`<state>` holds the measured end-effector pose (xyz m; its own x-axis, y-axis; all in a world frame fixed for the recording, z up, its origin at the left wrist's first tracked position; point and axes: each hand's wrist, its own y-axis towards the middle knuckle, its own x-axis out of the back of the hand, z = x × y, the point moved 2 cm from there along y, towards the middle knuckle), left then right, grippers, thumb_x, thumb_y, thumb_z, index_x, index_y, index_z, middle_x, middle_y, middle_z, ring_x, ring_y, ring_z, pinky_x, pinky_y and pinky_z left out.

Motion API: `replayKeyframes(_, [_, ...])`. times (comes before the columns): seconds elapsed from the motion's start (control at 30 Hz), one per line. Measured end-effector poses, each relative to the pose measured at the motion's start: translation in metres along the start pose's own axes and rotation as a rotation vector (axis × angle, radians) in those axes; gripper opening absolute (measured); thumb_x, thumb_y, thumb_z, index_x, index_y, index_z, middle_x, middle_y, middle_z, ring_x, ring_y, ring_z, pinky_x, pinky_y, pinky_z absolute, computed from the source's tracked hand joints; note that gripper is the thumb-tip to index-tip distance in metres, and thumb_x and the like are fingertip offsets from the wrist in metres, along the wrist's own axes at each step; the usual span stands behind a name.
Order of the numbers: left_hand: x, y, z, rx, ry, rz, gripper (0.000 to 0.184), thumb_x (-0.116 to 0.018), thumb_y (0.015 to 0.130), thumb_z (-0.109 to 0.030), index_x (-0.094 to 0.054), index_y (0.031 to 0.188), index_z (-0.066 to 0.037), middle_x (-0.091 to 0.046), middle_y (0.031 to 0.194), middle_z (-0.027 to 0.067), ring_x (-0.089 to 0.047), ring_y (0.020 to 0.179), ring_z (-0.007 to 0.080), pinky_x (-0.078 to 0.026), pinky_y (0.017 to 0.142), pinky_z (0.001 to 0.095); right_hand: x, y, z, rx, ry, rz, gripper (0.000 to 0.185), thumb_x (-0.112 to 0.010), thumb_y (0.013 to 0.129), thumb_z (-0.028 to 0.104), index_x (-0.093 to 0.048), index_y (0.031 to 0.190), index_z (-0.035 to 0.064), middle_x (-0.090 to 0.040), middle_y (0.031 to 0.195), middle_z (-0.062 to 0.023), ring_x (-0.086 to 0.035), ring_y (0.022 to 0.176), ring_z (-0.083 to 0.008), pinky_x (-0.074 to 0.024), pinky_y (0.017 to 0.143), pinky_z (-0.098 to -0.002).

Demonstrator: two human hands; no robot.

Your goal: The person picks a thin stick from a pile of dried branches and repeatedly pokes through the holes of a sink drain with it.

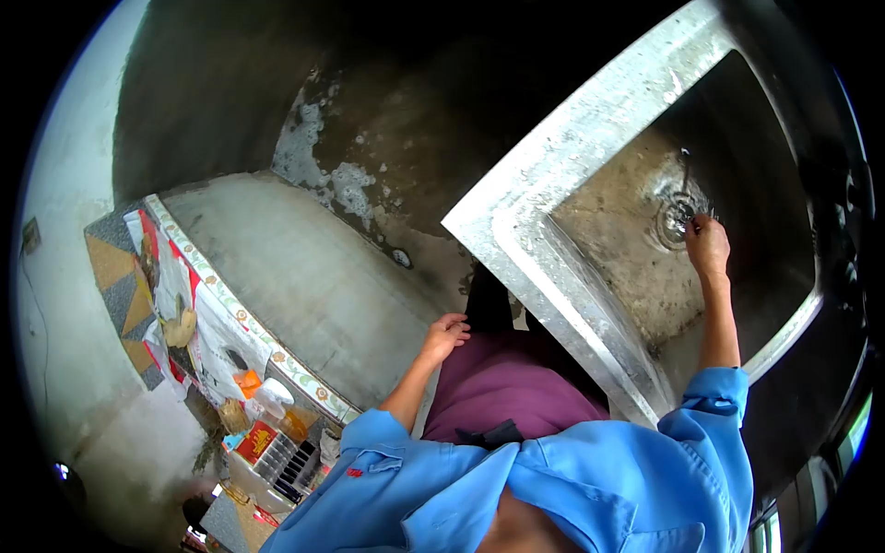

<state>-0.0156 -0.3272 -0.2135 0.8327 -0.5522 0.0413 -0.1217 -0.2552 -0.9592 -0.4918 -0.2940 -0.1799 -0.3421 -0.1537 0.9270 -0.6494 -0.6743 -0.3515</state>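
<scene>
My right hand (708, 245) reaches down into a deep stone-like sink (562, 170), near a round spot of splashing water (680, 214) on its floor. Its fingers are bunched together at the edge of the splash, and what they hold, if anything, cannot be made out. A thin stream of water (685, 166) seems to fall onto that spot. My left hand (446, 337) hangs beside the purple apron or garment (516, 382) at my front. Its fingers are loosely bent and slightly apart, with nothing in them.
Left of me stands a tiled counter with a patterned edge (241, 315), above a pale curved wall (286, 249). Plastic bags (217, 346), a red-labelled box (258, 442) and a slotted holder (295, 470) crowd it. The floor (406, 184) looks dark and wet, with pale patches.
</scene>
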Motion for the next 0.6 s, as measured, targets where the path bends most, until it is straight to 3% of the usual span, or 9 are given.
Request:
replayKeyframes(0.1, [0.003,0.003,0.009,0.003,0.032,0.008,0.027,-0.04,0.081,-0.008,-0.045,0.106,-0.001,-0.054,0.093,0.0106,-0.055,0.076,0.0152,-0.044,0.064,0.0239,-0.015,-0.013,-0.017,-0.115,0.021,0.025,0.016,-0.053,0.069,0.022,-0.056,0.072,0.0059,-0.057,0.073,-0.0141,-0.054,0.072,-0.031,-0.0428,0.062,-0.0391])
replayKeyframes(0.23, [0.002,-0.001,0.016,0.043,0.055,0.008,0.027,-0.04,0.081,-0.009,-0.045,0.106,-0.002,-0.054,0.093,0.01,-0.055,0.076,0.0143,-0.044,0.063,0.0233,-0.051,-0.007,-0.039,-0.199,0.134,-0.141,0.017,-0.05,0.072,0.023,-0.057,0.075,0.0076,-0.057,0.071,-0.0136,-0.054,0.07,-0.0321,-0.0425,0.06,-0.0391])
replayKeyframes(0.37, [0.003,-0.003,0.02,0.043,0.045,-0.02,0.026,-0.041,0.081,-0.01,-0.046,0.106,-0.003,-0.054,0.092,0.0104,-0.055,0.076,0.0148,-0.045,0.063,0.0237,-0.038,-0.005,-0.026,0.03,0.155,-0.072,0.017,-0.053,0.072,0.021,-0.056,0.074,0.0051,-0.056,0.069,-0.0144,-0.054,0.067,-0.0312,-0.0416,0.057,-0.0368])
replayKeyframes(0.53, [0.001,0.001,0.017,-0.029,0.047,-0.004,0.027,-0.042,0.081,-0.013,-0.045,0.106,-0.002,-0.054,0.092,0.0113,-0.054,0.076,0.0162,-0.045,0.064,0.0245,-0.041,-0.016,-0.034,-0.018,0.163,0.027,0.015,-0.052,0.072,0.019,-0.056,0.071,0.0037,-0.055,0.067,-0.0151,-0.054,0.065,-0.0314,-0.0408,0.055,-0.037])
replayKeyframes(0.6, [0.0,-0.001,0.018,-0.023,0.028,-0.01,0.027,-0.043,0.081,-0.013,-0.045,0.106,-0.002,-0.054,0.092,0.0115,-0.055,0.076,0.0161,-0.045,0.064,0.0249,-0.056,-0.015,-0.034,0.028,0.148,-0.059,0.017,-0.052,0.072,0.021,-0.057,0.074,0.0054,-0.056,0.069,-0.0145,-0.054,0.065,-0.031,-0.0409,0.055,-0.0374])
